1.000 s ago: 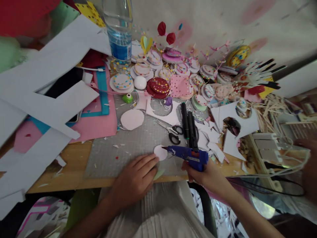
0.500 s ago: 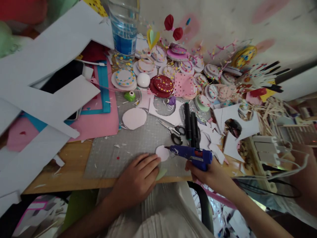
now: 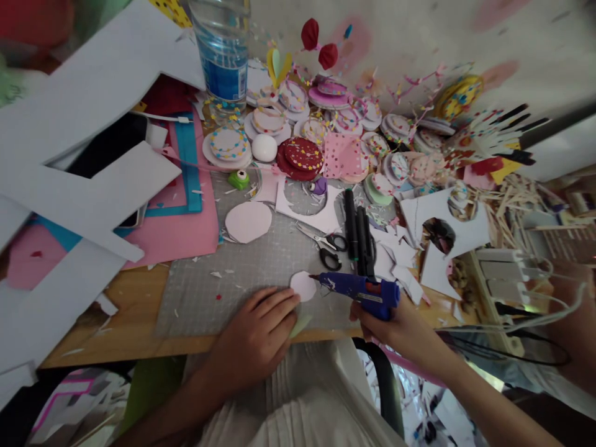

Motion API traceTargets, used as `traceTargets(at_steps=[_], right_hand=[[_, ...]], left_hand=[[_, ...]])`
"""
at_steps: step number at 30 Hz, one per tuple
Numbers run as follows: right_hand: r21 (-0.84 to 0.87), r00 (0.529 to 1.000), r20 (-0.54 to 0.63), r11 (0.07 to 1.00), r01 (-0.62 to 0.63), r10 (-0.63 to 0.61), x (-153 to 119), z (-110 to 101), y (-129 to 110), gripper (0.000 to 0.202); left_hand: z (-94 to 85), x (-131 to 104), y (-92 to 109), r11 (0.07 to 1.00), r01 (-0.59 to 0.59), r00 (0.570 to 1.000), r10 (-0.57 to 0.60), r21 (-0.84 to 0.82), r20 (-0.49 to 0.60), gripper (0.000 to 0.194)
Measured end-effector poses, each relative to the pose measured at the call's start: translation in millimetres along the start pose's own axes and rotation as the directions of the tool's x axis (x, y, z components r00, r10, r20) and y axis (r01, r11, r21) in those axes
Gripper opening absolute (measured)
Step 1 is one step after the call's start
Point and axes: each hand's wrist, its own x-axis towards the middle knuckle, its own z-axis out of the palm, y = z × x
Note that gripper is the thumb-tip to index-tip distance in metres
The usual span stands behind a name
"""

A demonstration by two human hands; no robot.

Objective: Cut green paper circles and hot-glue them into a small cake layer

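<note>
Gripping blue plastic glue gun (image 3: 363, 288) in right hand (image 3: 395, 328), with tip over right edge of small round white card disc (image 3: 302, 287), at near side of grey gridded mat (image 3: 186, 304). Touching disc with flattened left hand (image 3: 261, 326). Apparently cut already, with gluing left.

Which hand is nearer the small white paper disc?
Left. The left hand is at the edge of the disc; the right hand is farther right, gripping a blue glue gun.
</note>
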Motion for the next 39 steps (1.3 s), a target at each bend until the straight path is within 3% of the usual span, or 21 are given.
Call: traceTargets(at_steps=[6, 17, 33, 39], right_hand=[[0.019, 0.999, 0.001, 0.999, 0.044, -0.044, -2.8, -0.4, 6.6, 0.011], [0.044, 0.999, -0.028, 0.999, 0.017, -0.016, -6.4, -0.7, 17.0, 0.01], [-0.116, 0.999, 0.016, 0.992, 0.051, -0.05, -10.4, -4.6, 9.3, 0.012], [-0.128, 0.997, 0.081, 0.992, 0.008, 0.002, -13.0, -5.6, 12.5, 0.009]], left_hand=[[0.3, -0.2, 0.4, 1.0, 0.003, 1.0, -0.003, 0.004, -0.005, 0.024], [-1.4, 2.5, 0.4, 1.0, -0.006, 1.0, 0.006, 0.025, -0.016, 0.026], [-1.5, 3.5, 1.0, 1.0, -0.016, 1.0, 0.016, 0.017, -0.022, 0.023], [-0.1, 1.6, 0.6, 1.0, -0.02, 0.999, 0.02, 0.008, -0.028, 0.022]])
